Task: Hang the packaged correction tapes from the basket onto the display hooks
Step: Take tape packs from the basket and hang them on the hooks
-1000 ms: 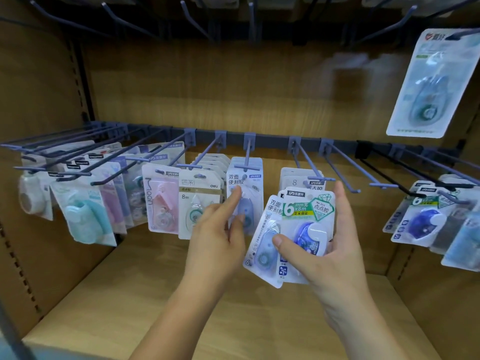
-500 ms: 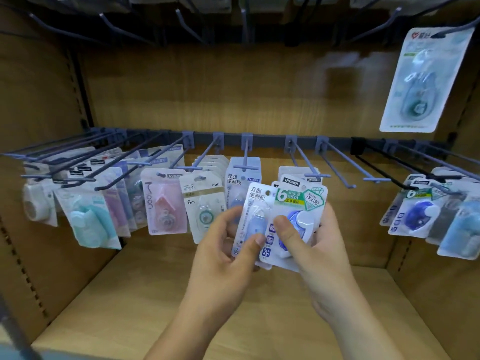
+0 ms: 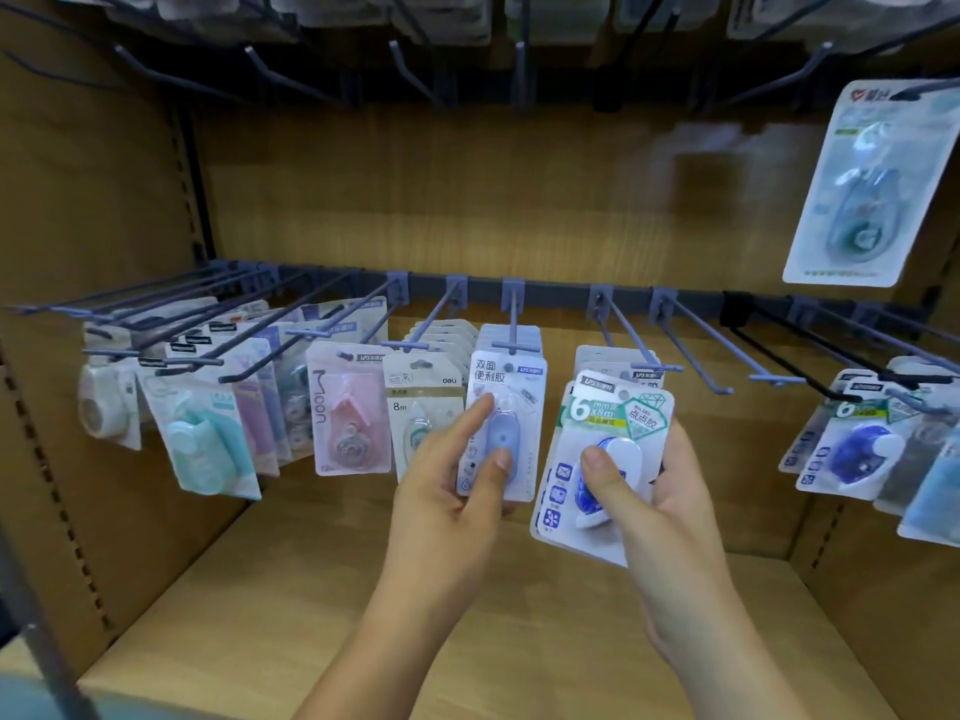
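The pale blue correction tape pack (image 3: 506,407) is the one I watch. It stands upright just under the middle of the grey hook rail (image 3: 561,298), its top edge right at the tip of the centre hook (image 3: 513,330) that juts from the rail. The left hand (image 3: 447,496) pinches it, thumb on the lower end of the blister and index finger laid across the upper left of the card. I cannot tell whether its hang hole sits on the hook's tip (the card covers a stack of like packs (image 3: 530,340) on that same hook).

Below the rail, a little right of its centre, the right hand (image 3: 675,511) grips a second pack (image 3: 613,423). This one is white with a green "6 mm x 8 m" band and a dark blue dispenser. The thumb presses on the blister and the fingers curl behind the card, which is tilted with its top leaning right.

Under the rail left of centre I see a beige 8 m pack (image 3: 423,402), then a pink pack (image 3: 348,407). Toward the left end there is a teal pack (image 3: 208,449) in a crowded row. A bare hook (image 3: 696,350) sticks out right of centre, and blue packs (image 3: 852,449) hang under the right end. High above that end hangs a large pack (image 3: 872,184). The wooden shelf (image 3: 311,589) lies well below the rail.
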`<state>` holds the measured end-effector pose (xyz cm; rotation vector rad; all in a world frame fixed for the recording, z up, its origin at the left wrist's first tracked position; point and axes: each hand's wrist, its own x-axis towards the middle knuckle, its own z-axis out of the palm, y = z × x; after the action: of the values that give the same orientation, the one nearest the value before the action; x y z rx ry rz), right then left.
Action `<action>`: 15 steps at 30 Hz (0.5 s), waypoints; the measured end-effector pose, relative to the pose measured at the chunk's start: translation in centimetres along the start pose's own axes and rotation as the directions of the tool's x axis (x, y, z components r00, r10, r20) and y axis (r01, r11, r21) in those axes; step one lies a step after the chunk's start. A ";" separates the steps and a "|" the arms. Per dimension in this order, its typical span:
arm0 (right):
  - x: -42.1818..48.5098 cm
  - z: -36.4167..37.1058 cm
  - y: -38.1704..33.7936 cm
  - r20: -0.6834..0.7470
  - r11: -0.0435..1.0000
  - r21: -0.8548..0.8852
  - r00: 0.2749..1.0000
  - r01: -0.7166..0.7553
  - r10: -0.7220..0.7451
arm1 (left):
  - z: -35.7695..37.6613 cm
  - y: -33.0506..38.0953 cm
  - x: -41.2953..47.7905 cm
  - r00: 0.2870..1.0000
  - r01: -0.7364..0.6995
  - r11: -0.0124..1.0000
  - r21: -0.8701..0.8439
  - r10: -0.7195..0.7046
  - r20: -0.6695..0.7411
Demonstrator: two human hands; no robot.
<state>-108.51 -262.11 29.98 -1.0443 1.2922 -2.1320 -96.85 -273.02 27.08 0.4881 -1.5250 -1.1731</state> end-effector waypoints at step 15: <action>0.2 0.1 0.4 0.041 1.000 -0.007 0.999 -0.014 0.015 | 1.5 2.1 -2.3 0.965 -0.007 0.978 0.210 -0.049 0.259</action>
<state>-108.57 -262.49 29.69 -1.0729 1.2847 -2.0859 -96.86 -269.65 27.89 0.5038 -1.8901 -1.1327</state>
